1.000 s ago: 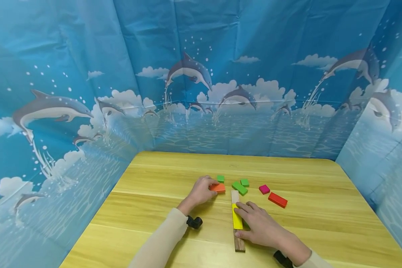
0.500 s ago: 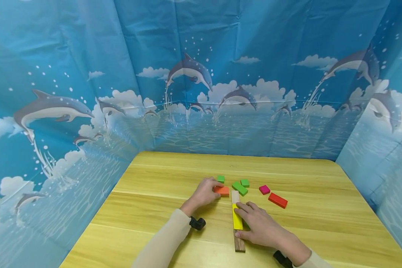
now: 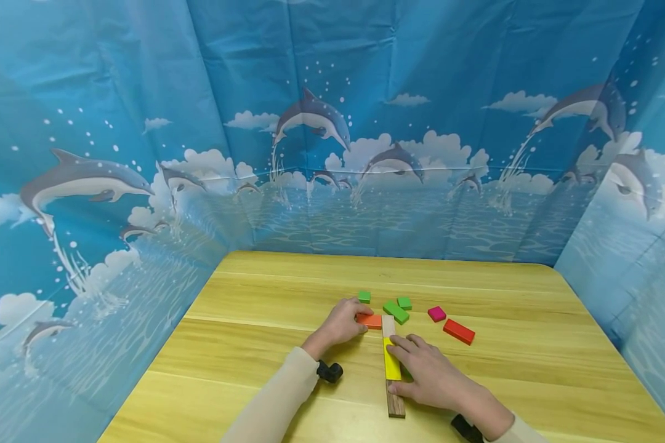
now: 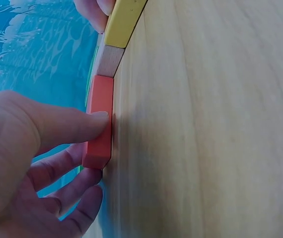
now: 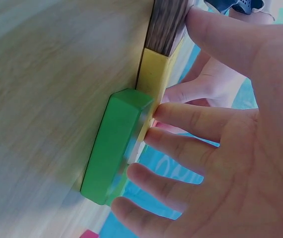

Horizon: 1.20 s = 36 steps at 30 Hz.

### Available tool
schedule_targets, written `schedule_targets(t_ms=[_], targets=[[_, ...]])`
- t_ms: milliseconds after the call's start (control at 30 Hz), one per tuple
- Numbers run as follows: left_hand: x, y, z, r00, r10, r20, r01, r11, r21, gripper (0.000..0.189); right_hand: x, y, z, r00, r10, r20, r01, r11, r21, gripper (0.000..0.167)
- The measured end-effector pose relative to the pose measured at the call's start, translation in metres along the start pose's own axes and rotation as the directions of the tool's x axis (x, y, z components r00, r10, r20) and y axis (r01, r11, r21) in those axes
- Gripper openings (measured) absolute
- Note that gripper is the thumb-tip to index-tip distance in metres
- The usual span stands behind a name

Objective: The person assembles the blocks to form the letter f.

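Observation:
In the head view my left hand pinches an orange-red block between thumb and fingers. Its end meets the pale wooden block, as the left wrist view also shows. That pale block, a yellow block and a dark brown block lie end to end in a row. My right hand rests on this row, fairly straight fingertips against the yellow block and thumb on the brown one. A green block, mostly hidden under the right hand in the head view, lies beside the yellow block.
Beyond the row lie a longer green block and small green blocks, one right and one left. A magenta block and a red block lie to the right. A dolphin-print curtain hangs behind the wooden table.
My left hand has slid the orange-red block to the right and slightly nearer, up to the pale block. The right hand and the row have stayed in place.

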<state>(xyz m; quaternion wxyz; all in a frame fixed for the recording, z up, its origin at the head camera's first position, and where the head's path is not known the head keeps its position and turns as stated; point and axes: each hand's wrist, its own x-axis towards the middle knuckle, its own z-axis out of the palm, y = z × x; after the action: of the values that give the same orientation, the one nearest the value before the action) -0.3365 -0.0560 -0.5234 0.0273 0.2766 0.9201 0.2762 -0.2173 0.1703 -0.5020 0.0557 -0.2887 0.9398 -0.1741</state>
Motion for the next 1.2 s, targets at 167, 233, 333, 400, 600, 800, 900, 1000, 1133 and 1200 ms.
schedule_targets(t_ms=[167,233,333,400,600,800,900,1000,1133,1200], targets=[[0.001,0.001,0.0,1.0,0.002,0.002,-0.002,1.0,0.0,0.034,0.0,0.001,0.0,1.0,-0.001,0.001,0.001,1.0,0.01,0.075],[0.001,0.001,0.0,1.0,0.002,0.003,-0.002,1.0,0.001,0.034,0.0,0.001,0.0,1.0,-0.002,0.0,0.002,1.0,0.012,0.075],[0.001,0.002,0.0,1.0,0.003,0.005,-0.003,1.0,0.002,0.035,0.001,0.002,0.001,1.0,0.0,-0.002,0.0,1.0,0.01,0.075],[0.0,0.002,0.0,1.0,0.004,0.006,-0.004,1.0,0.006,0.035,0.001,0.002,0.0,1.0,0.003,-0.004,-0.003,1.0,0.006,0.075],[-0.003,0.004,-0.001,1.0,-0.009,-0.016,0.009,1.0,0.011,0.04,0.002,0.002,-0.001,1.0,-0.001,-0.014,0.001,1.0,-0.005,0.075],[-0.012,0.014,-0.005,0.998,-0.005,-0.055,0.008,0.999,0.052,0.04,0.006,0.003,-0.007,1.0,-0.006,-0.018,0.006,1.0,-0.016,0.07],[-0.018,0.021,-0.009,0.999,-0.004,-0.043,0.007,0.998,0.065,0.039,0.007,0.003,-0.011,1.0,-0.003,-0.002,0.003,1.0,0.003,0.068],[-0.024,0.027,-0.011,0.999,0.0,-0.034,0.002,0.997,0.074,0.039,0.009,0.003,-0.011,1.0,0.009,0.015,-0.01,1.0,0.028,0.067],[-0.033,0.034,-0.011,0.999,0.025,-0.034,-0.022,0.995,0.095,0.039,0.009,0.003,-0.014,1.0,0.003,0.019,-0.005,0.996,0.087,0.066],[-0.038,0.037,-0.01,0.999,0.033,-0.029,-0.03,0.995,0.098,0.039,0.007,0.003,-0.017,1.0,-0.005,0.011,0.003,0.992,0.124,0.065]])
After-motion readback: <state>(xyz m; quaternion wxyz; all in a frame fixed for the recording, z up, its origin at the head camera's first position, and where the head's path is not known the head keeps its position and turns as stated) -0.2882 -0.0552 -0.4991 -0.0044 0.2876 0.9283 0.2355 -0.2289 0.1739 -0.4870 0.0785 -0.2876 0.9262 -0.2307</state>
